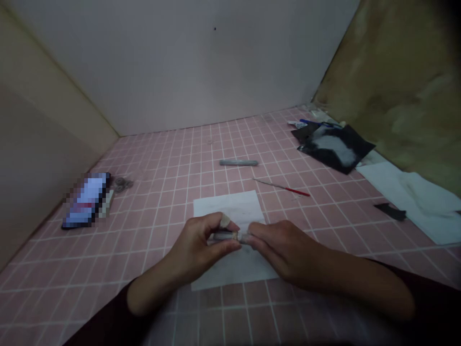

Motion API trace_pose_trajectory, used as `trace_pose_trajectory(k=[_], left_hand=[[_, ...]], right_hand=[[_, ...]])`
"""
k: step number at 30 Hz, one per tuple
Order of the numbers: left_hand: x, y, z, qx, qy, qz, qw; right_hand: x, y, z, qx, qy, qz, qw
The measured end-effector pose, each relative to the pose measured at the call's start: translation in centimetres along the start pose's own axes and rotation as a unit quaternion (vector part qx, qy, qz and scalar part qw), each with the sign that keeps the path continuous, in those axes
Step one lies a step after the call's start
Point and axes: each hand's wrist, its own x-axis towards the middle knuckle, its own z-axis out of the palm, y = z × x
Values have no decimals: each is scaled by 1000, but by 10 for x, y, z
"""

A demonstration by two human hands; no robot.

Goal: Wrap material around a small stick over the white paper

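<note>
Both hands meet over a white sheet of paper (234, 211) lying on the pink tiled surface (162, 202). My left hand (200, 247) pinches one end of a small grey stick-like object (234, 236) between thumb and fingers. My right hand (284, 252) is closed on its other end. The object is mostly hidden by the fingers, and I cannot tell what it is.
A grey bar (238, 163) and a thin needle tool with a red handle (283, 187) lie beyond the paper. A phone (86, 199) rests at the left near a small metal piece (122, 183). Black and white sheets (333, 146) and white paper (414, 197) lie at the right. Walls enclose three sides.
</note>
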Motion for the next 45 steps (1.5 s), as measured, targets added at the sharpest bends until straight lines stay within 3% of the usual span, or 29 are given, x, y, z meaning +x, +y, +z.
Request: trace_pose_trajectory(k=[2, 5, 6, 7, 9, 12, 16, 19, 25, 33, 39, 42, 44, 45], left_hand=[[-3, 3, 2, 106, 20, 68, 992], [-6, 5, 4, 207, 22, 175, 962], [-7, 4, 4, 229, 21, 204, 952], [-7, 3, 4, 244, 21, 222, 944], [-6, 1, 1, 255, 23, 224, 940], [-4, -4, -3, 253, 11, 175, 952], [-1, -4, -5, 219, 4, 119, 968], [0, 0, -4, 166, 20, 75, 983], [1, 1, -5, 125, 30, 65, 990], [0, -3, -4, 135, 30, 70, 988], [0, -5, -4, 110, 41, 62, 991], [-3, -6, -4, 150, 32, 85, 984], [-5, -6, -3, 202, 29, 121, 971], [-5, -5, -2, 222, 28, 136, 965]], right_hand=[[4, 4, -1, 206, -62, 67, 974], [9, 15, -2, 480, -191, 155, 842], [10, 18, -1, 522, -213, 168, 809], [11, 21, -1, 540, -216, 171, 795], [11, 24, 1, 532, -188, 155, 811], [10, 20, 2, 460, -141, 122, 868], [7, 6, -3, 238, -54, 94, 965], [3, -1, -5, 105, 29, 28, 994], [0, 5, 3, -18, 87, -109, 990], [0, 7, 4, -29, 84, -88, 992], [-1, 0, 0, -3, 54, -26, 998], [2, 1, 0, 97, 22, 25, 995], [6, 5, 2, 244, -24, 72, 967], [7, 7, 4, 325, -59, 97, 939]])
